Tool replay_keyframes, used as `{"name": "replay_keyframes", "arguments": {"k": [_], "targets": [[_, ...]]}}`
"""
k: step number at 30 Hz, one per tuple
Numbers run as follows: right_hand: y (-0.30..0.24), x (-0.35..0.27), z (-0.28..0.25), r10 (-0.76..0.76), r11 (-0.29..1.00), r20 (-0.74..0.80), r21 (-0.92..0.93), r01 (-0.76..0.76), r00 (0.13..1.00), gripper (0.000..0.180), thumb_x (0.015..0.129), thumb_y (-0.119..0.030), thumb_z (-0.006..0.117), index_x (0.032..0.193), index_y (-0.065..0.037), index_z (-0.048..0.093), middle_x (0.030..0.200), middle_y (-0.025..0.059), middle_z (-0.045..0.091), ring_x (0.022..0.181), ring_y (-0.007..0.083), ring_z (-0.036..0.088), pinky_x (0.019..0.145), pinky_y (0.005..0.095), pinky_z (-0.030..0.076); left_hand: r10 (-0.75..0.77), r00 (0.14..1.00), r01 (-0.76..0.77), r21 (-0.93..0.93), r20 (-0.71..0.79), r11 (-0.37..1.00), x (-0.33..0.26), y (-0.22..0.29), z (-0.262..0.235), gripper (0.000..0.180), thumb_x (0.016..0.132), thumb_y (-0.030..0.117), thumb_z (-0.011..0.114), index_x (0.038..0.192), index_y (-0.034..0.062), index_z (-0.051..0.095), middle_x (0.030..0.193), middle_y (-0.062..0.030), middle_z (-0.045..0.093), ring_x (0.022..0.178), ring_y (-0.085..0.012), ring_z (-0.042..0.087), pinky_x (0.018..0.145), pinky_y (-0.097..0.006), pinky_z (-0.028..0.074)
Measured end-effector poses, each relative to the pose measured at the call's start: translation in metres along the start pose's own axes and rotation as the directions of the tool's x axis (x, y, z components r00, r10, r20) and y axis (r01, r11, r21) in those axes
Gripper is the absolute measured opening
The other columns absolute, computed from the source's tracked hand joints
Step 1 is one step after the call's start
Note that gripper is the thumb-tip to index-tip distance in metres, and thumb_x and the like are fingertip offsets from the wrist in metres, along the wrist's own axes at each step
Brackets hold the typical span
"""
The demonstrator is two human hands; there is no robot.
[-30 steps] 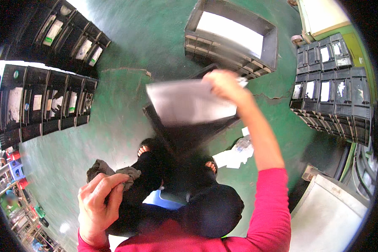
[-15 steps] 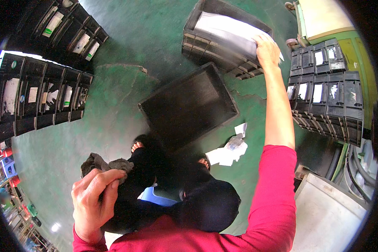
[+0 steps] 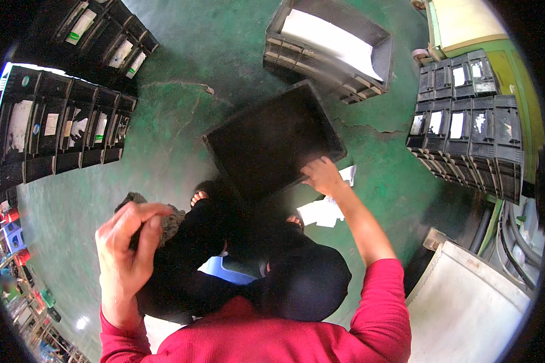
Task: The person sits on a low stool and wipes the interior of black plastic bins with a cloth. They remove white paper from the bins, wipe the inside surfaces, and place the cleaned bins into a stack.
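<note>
Pinched in my left hand (image 3: 127, 242) is a crumpled grey rag (image 3: 174, 222), raised beside my left knee. An open black plastic crate (image 3: 266, 142) lies at an angle on the floor in front of my feet. My right hand (image 3: 324, 176) is at the crate's near right edge, its fingers curled over the rim; the fingertips are dim against the dark inside. Beyond it stands a second black crate (image 3: 309, 57) with white sheets (image 3: 330, 42) lying in it, and neither hand touches that one.
White paper scraps (image 3: 321, 213) lie on the green floor (image 3: 169, 127) by my right foot. Black crates (image 3: 66, 124) are stacked at the left, and more stacked crates (image 3: 466, 121) at the right. A pale metal cabinet (image 3: 466, 302) stands at the lower right. Part of a blue stool (image 3: 224, 270) shows under me.
My right hand has left the white sheets in the far crate and come back toward me to the nearer crate's edge. My left hand keeps the rag, slightly higher now.
</note>
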State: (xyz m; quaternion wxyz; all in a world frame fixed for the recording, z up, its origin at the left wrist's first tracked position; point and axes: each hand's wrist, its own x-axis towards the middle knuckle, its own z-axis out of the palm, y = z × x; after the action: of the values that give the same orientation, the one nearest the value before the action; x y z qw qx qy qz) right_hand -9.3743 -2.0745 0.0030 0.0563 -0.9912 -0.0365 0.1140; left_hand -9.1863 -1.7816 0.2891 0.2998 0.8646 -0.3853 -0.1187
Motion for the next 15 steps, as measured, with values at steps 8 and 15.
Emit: {"name": "replay_keyframes", "arguments": {"k": [8, 15], "targets": [[0.009, -0.01, -0.08, 0.632, 0.661, -0.199, 0.643, -0.387, 0.749, 0.035, 0.089, -0.037, 0.052, 0.088, -0.003, 0.062, 0.081, 0.0095, 0.066, 0.072, 0.0307, 0.062, 0.069, 0.0397, 0.047, -0.127, 0.975, 0.093, -0.184, -0.181, 0.979, -0.005, -0.014, -0.001, 0.013, 0.089, 0.007, 0.052, 0.088, -0.0004, 0.062, 0.064, -0.0029, 0.053, 0.056, -0.008, 0.049, 0.055, -0.023, 0.04], [-0.013, -0.054, 0.046, 0.552, -0.676, 0.552, 0.735, -0.052, 0.625, 0.057, 0.087, -0.049, 0.053, 0.113, 0.002, 0.058, 0.104, 0.0099, 0.063, 0.084, 0.0218, 0.06, 0.076, 0.0351, 0.047, -0.085, 0.965, -0.008, -0.351, -0.248, 0.936, -0.001, -0.03, 0.003, 0.029, 0.084, -0.002, 0.04, 0.106, 0.0026, 0.058, 0.078, -0.0024, 0.056, 0.076, -0.0083, 0.05, 0.072, -0.021, 0.039]]}}
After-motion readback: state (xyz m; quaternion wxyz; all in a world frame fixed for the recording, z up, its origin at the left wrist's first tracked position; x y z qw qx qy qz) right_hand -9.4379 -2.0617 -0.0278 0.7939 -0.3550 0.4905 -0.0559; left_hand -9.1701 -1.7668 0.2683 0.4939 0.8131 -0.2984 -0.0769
